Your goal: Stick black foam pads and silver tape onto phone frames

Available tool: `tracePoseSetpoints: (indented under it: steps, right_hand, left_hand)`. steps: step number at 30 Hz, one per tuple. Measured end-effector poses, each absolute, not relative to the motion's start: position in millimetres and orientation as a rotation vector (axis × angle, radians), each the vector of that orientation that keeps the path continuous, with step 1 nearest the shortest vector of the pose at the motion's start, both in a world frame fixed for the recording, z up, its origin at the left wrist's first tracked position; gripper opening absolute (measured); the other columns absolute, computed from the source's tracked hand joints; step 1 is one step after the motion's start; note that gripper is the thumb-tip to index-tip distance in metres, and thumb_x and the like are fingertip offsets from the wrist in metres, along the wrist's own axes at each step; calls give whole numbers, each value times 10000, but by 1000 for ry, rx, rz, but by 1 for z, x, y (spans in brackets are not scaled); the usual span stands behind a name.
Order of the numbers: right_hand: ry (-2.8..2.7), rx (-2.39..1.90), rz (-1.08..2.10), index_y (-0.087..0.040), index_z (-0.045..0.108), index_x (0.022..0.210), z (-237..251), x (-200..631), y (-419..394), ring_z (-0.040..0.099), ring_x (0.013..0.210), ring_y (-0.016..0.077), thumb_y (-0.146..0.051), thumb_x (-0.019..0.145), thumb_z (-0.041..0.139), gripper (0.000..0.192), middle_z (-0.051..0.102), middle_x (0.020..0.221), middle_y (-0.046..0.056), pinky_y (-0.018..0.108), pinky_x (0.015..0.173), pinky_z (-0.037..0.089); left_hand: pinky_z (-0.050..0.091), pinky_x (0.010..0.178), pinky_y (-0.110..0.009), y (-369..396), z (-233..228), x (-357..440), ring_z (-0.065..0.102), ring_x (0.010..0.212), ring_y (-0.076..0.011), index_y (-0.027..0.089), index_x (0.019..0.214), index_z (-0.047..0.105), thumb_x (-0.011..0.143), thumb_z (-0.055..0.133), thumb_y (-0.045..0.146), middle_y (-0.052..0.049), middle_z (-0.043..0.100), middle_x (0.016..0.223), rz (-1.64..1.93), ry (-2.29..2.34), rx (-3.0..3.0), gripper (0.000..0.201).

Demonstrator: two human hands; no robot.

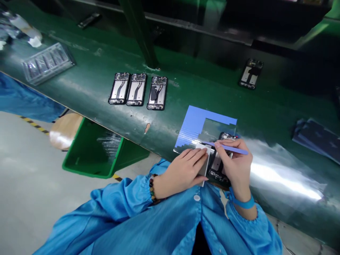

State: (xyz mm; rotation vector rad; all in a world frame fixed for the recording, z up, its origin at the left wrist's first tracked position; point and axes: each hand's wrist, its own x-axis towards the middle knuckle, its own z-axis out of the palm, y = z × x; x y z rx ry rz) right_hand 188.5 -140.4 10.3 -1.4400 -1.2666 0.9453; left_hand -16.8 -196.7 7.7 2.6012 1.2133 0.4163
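My left hand presses flat on a small white-grey sheet at the near edge of the green bench. Beside it lies an opened black phone body, partly hidden by my fingers. My right hand grips a thin purple stick tool, whose tip points left over the sheet. A blue sheet with stepped cut-outs lies just behind both hands.
Three opened phone bodies lie in a row further up the bench, another at the far right. A clear plastic tray sits at the left. A green bin stands on the floor. Dark sheets are stacked at the right.
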Motion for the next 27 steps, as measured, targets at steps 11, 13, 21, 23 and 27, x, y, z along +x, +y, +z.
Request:
tracePoseSetpoints:
  steps: [11, 13, 21, 23, 27]
  right_hand:
    - [-1354, -1360, 1095, -257, 627, 866, 13, 143, -159, 750, 989, 242, -376, 932, 850, 261, 749, 970, 29, 454, 941, 580]
    - [-1366, -1380, 1100, -260, 627, 862, 11, 137, -161, 744, 996, 246, -385, 932, 850, 265, 743, 971, 28, 467, 952, 576]
    - [-1399, -1368, 1127, -262, 659, 883, 6, 112, -165, 759, 1009, 257, -414, 949, 828, 238, 771, 975, 34, 518, 1020, 573]
    - [-1363, -1340, 1141, -258, 659, 876, 9, 112, -162, 768, 998, 248, -410, 945, 834, 242, 781, 963, 34, 500, 1017, 585]
    - [-1179, -1318, 1034, -252, 613, 846, 15, 154, -149, 781, 954, 224, -381, 888, 892, 310, 798, 943, 24, 439, 954, 619]
  left_hand:
    - [606, 1154, -488, -225, 31, -43, 657, 1391, -348, 115, 1267, 650, 1069, 658, 486, -186, 694, 1406, 504, 1399, 2430, 421]
    - [602, 1172, -482, -226, 29, -46, 639, 1433, -357, 102, 1298, 644, 1062, 672, 497, -173, 707, 1406, 487, 1388, 2458, 461]
    - [595, 1175, -493, -227, 22, -45, 607, 1476, -373, 84, 1304, 654, 1026, 736, 498, -170, 701, 1452, 429, 1344, 2511, 505]
    - [598, 1157, -492, -226, 24, -47, 619, 1459, -375, 90, 1273, 663, 1028, 734, 494, -162, 720, 1414, 435, 1336, 2516, 478]
    - [623, 1050, -455, -207, 30, -52, 740, 1237, -301, 146, 1147, 679, 1085, 648, 484, -100, 780, 1235, 540, 1304, 2474, 345]
